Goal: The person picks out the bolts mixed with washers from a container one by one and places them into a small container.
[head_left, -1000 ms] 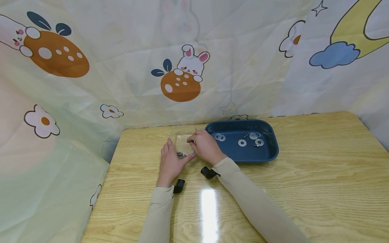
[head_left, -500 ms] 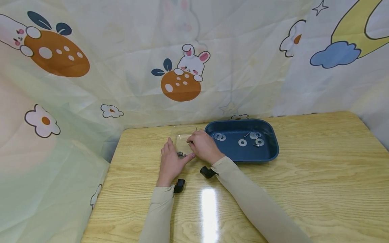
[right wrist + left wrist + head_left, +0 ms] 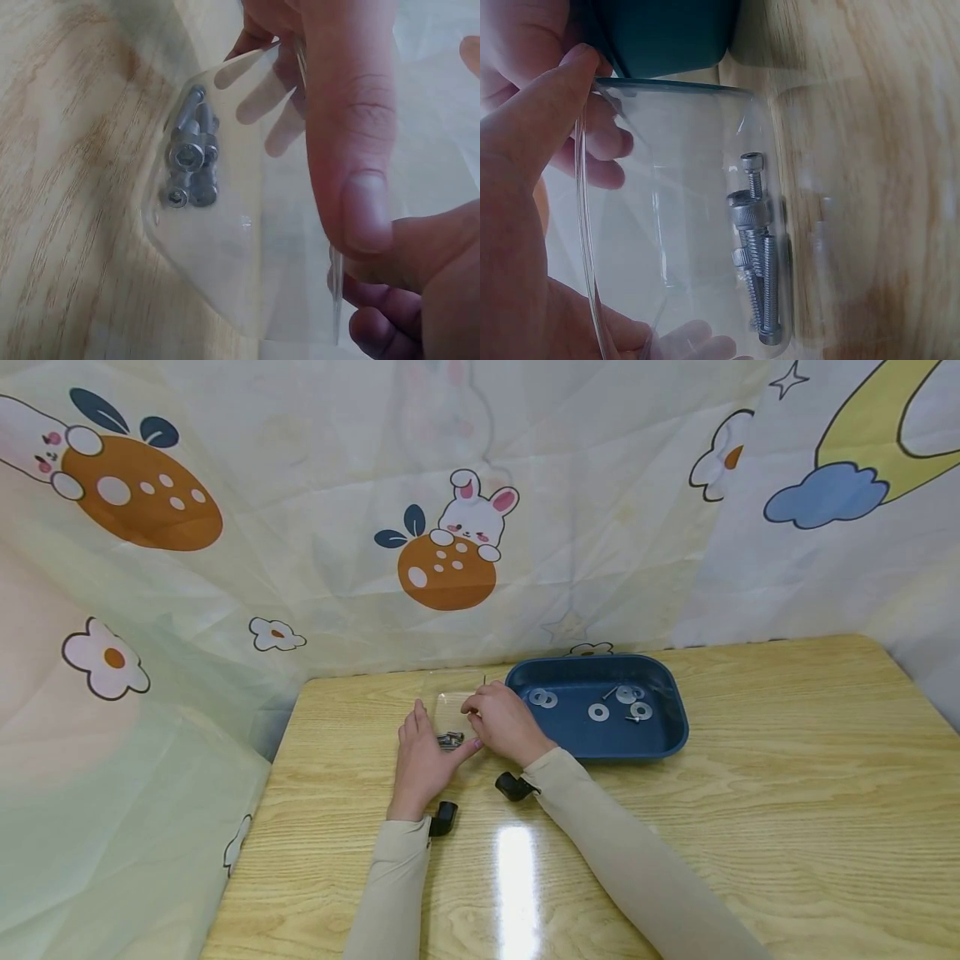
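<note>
My left hand [image 3: 423, 764] grips a clear plastic box [image 3: 453, 702], its thumb along the near rim and its fingers spread around the side. Several silver socket-head bolts [image 3: 759, 240] lie in a small pile on the box's bottom; the right wrist view shows their hex-socket heads. My right hand [image 3: 506, 718] is at the box's right side with fingers curled down at the rim, close to the left thumb. No object shows clearly between the right fingertips, and the inside of that hand is hidden.
A dark blue tray [image 3: 587, 749] stands just right of the box. Inside it lie several flat washers [image 3: 598, 712] and a couple of small bolts [image 3: 633, 719]. The wooden table [image 3: 787, 793] meets a printed cloth backdrop [image 3: 315, 510] along its back edge.
The pile of bolts in the box looks larger and sits slightly differently than a second ago. Both hands and the tray stay nearly in place.
</note>
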`<state>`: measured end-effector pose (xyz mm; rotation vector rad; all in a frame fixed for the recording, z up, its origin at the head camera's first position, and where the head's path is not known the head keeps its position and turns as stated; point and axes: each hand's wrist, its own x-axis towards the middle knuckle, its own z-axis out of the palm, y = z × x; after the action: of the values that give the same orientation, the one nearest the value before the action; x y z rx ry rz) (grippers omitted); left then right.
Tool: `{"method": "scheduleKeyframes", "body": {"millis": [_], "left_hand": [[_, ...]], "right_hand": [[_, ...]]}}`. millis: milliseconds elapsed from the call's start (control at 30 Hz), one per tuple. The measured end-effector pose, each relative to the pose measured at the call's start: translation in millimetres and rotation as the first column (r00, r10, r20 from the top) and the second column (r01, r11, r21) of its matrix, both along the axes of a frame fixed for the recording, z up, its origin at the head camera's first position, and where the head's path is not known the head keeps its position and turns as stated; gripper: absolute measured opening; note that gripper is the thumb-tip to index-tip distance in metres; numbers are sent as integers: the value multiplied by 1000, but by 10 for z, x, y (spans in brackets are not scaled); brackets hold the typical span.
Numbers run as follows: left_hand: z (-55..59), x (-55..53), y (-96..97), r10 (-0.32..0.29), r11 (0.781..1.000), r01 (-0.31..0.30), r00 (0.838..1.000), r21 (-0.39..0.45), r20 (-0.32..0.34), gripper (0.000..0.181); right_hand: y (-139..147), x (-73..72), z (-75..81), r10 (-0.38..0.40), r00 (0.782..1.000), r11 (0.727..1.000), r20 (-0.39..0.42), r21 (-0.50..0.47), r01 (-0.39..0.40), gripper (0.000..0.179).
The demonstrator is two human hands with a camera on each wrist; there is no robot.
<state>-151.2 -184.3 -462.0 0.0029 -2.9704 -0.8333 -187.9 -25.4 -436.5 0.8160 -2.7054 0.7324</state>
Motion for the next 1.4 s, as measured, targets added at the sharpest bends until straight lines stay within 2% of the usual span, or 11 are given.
{"method": "scheduleKeyframes", "body": {"millis": [300,567,1400], "left_hand": [[-9,8,4,5,1000,-5,1000,10,1,128],[-2,13,16,8,999,-9,1000,33,16,125],[-3,14,11,4,1000,-5,1000,30,8,127]], "right_hand": [[142,71,61,-17,1000,998,-21,-55,16,15],[352,154,83,-71,996,996,-47,-57,68,15],[858,344,118,-112,991,992,-66,-68,107,17]]}}
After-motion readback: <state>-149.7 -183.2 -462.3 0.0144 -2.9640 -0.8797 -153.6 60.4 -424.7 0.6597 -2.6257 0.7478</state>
